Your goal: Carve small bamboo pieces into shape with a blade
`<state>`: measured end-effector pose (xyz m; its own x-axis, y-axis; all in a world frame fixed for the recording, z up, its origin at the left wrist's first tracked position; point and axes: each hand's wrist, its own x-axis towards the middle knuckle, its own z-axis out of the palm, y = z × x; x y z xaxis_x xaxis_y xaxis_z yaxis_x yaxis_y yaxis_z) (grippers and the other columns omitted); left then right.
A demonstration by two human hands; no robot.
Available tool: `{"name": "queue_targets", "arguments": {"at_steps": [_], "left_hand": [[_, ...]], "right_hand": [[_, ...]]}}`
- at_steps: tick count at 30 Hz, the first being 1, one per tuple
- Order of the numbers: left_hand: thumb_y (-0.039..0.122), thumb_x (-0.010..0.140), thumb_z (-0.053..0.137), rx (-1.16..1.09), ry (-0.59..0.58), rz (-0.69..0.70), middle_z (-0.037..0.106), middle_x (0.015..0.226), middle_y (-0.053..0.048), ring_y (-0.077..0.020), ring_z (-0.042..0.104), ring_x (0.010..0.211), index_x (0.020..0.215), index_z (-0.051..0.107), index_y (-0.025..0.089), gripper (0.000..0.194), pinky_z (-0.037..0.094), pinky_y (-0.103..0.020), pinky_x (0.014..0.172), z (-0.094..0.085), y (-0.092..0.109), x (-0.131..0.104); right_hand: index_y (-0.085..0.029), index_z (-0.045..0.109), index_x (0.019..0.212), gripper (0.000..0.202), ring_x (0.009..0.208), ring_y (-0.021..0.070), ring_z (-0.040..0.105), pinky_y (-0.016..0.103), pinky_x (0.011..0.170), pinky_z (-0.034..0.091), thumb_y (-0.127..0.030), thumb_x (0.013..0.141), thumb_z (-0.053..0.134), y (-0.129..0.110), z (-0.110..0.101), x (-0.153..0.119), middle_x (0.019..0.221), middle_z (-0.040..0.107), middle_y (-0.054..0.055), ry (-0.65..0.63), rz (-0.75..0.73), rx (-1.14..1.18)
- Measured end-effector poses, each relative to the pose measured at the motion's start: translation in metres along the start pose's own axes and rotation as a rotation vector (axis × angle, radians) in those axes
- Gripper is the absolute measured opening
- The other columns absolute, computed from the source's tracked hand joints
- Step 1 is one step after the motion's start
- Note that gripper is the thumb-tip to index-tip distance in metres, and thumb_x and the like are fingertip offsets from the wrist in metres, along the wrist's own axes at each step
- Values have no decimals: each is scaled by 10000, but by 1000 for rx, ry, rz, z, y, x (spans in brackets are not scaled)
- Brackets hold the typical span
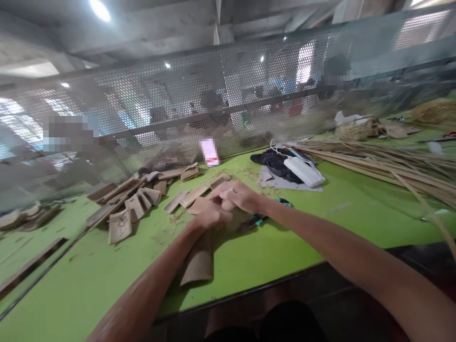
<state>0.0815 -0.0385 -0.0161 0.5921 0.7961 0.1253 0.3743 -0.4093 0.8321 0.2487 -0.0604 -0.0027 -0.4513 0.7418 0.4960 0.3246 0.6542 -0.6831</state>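
My left hand [213, 216] and my right hand [244, 195] are close together above the green table, fingers curled against each other. Both look closed, and whatever lies between them is hidden by the fingers. Under my left wrist is a curved piece of split bamboo [197, 263], its near end pointing toward me; I cannot tell whether the left hand touches it. Just beyond my hands lie several flat bamboo pieces [194, 195] among shavings. Beside my right wrist is a tool with teal and black handles [259, 220], partly covered by the arm.
A pile of bamboo pieces [137, 204] lies left. A white bottle-like object [305, 172] rests on black cloth [272, 164]. Long thin strips [356, 159] spread across the right. A perforated metal screen [171, 109] stands behind the green table [278, 247], with people beyond it.
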Motion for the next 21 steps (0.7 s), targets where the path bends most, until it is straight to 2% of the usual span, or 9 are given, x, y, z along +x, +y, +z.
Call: {"name": "queue_targets", "arguments": {"at_steps": [2, 7, 8, 10, 12, 14, 18, 20, 21], "left_hand": [[185, 560, 685, -26, 19, 47, 654, 713, -11, -271, 666, 853, 884, 715, 156, 327, 457, -269, 616, 1, -5, 2], [166, 537, 780, -160, -165, 69, 736, 980, -87, -257, 676, 851, 1112, 689, 105, 586, 542, -319, 710, 6, -15, 12], [176, 556, 789, -199, -147, 62, 739, 1017, -96, -265, 684, 866, 1167, 667, 106, 628, 555, -334, 725, 6, -16, 14], [218, 602, 818, -292, -89, 84, 737, 1119, -109, -287, 692, 969, 1249, 633, 121, 680, 570, -358, 806, 7, -14, 16], [290, 656, 849, -400, -3, 116, 717, 1235, -114, -305, 668, 1117, 1294, 617, 149, 694, 557, -360, 909, 6, -12, 16], [366, 698, 864, -510, 71, 81, 696, 1307, -116, -310, 647, 1193, 1313, 611, 177, 692, 554, -346, 937, 6, -11, 15], [467, 759, 830, -703, 154, -33, 734, 1229, -128, -297, 708, 1075, 1258, 642, 176, 608, 591, -333, 836, 5, -15, 17], [512, 778, 812, -755, 219, -28, 751, 1171, -132, -279, 727, 1019, 1212, 664, 160, 578, 594, -333, 831, 5, -19, 20], [531, 781, 808, -771, 257, -28, 756, 1150, -132, -271, 732, 999, 1194, 669, 157, 575, 595, -335, 834, 5, -21, 22]], "right_hand": [[-191, 803, 955, 366, 1095, 227, 659, 362, 1016, 484, -288, 933, 451, 0, -2, -1, 1096, 779, 80, -38, -33, -15], [-183, 800, 1027, 442, 903, 249, 715, 390, 894, 561, -387, 952, 414, 19, -10, -3, 936, 791, 87, 30, 168, -13], [-182, 794, 1052, 457, 938, 260, 720, 397, 906, 564, -419, 947, 418, 24, -10, -2, 954, 792, 93, 63, 165, -22], [-177, 789, 1026, 477, 1041, 288, 716, 422, 956, 557, -478, 925, 433, 35, -9, -1, 1043, 787, 114, 235, 96, -58], [-168, 774, 1044, 487, 1154, 314, 680, 469, 1047, 507, -497, 920, 438, 42, -8, -1, 1155, 762, 140, 310, 88, -104], [-180, 766, 1008, 414, 1125, 310, 686, 470, 1048, 507, -463, 896, 485, 45, -6, -1, 1132, 765, 128, 396, 95, -128], [-172, 742, 1005, 380, 887, 264, 707, 405, 838, 588, -419, 925, 464, 40, 0, -1, 925, 764, 91, 395, 167, -7], [-159, 721, 1111, 405, 873, 256, 704, 396, 801, 596, -424, 944, 464, 36, 4, -2, 976, 764, 98, 396, 170, 8], [-158, 703, 1171, 413, 939, 263, 705, 412, 856, 593, -422, 945, 479, 35, 6, -2, 1058, 761, 110, 412, 144, -21]]}}
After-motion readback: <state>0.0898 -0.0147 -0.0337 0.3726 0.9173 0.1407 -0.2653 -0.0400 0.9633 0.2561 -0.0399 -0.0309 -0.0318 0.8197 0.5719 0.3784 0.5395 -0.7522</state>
